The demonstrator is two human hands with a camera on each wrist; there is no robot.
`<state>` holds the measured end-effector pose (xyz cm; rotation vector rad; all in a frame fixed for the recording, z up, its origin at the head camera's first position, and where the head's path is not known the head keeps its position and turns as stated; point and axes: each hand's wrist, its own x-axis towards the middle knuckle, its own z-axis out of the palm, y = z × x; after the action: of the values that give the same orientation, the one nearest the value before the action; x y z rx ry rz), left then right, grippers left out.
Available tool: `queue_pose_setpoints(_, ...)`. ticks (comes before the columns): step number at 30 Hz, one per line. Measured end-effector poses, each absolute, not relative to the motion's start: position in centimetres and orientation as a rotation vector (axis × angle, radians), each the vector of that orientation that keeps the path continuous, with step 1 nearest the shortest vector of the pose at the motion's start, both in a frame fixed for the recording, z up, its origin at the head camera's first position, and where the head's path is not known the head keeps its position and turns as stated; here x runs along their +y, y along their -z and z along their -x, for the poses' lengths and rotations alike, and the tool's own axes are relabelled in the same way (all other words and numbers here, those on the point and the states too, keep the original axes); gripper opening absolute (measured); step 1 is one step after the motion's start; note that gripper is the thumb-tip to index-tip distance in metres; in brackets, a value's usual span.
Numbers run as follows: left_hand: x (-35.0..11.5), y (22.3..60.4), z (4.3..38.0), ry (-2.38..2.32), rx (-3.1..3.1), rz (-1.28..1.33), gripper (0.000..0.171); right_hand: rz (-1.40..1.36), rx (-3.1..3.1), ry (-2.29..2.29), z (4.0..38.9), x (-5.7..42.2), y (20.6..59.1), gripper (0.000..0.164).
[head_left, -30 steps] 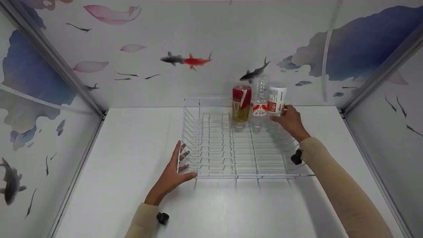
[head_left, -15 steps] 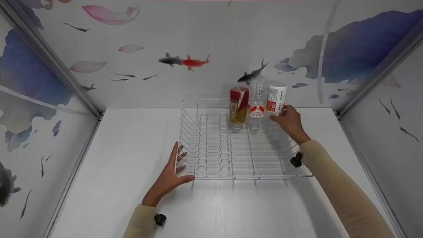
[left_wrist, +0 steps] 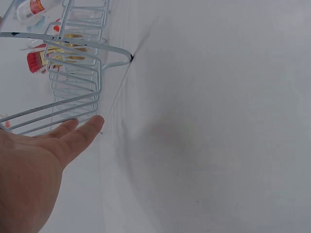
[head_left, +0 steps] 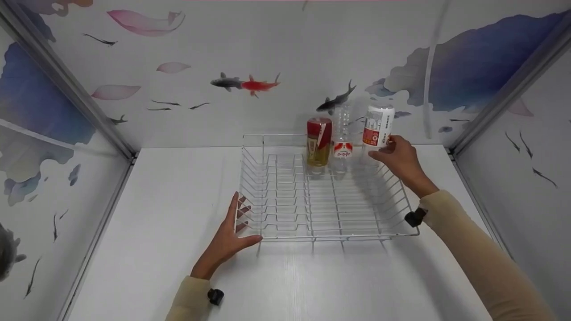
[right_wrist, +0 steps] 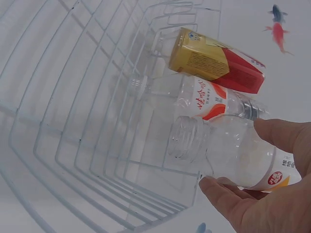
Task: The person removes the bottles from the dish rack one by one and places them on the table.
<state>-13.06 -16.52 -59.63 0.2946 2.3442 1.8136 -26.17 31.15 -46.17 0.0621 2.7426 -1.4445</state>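
Note:
My right hand (head_left: 399,160) holds a clear plastic bottle with a white and red label (head_left: 378,127) between thumb and fingers. The bottle is upside down over the back right of a white wire dish rack (head_left: 363,236); its open neck (right_wrist: 187,138) points at the rack floor in the right wrist view. Left of it, a clear bottle with a red and white label (head_left: 342,149) and a red and gold bottle (head_left: 319,142) stand inverted along the rack's back. With straight fingers and spread thumb, my left hand (head_left: 225,243) rests against the rack's front left corner.
The rack stands on a white table (head_left: 285,285). Right behind it rises a back wall (head_left: 285,40) printed with fish and petals, and printed side walls flank the table. Rows of bent wire dividers (head_left: 285,191) fill the rack's left half.
My right hand has shifted right and slightly up with the held bottle, widening the gap to the clear bottle beside it. My left hand stays at the rack; the head view has turned slightly.

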Motion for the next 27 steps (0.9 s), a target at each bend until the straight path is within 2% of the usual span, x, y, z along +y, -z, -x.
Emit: queue_pose_setpoints(27,-16.6,59.4,12.9,-1.801,2.337,-0.28,0.138,0.026,2.793,1.441,22.4,32.5,43.2,0.082)
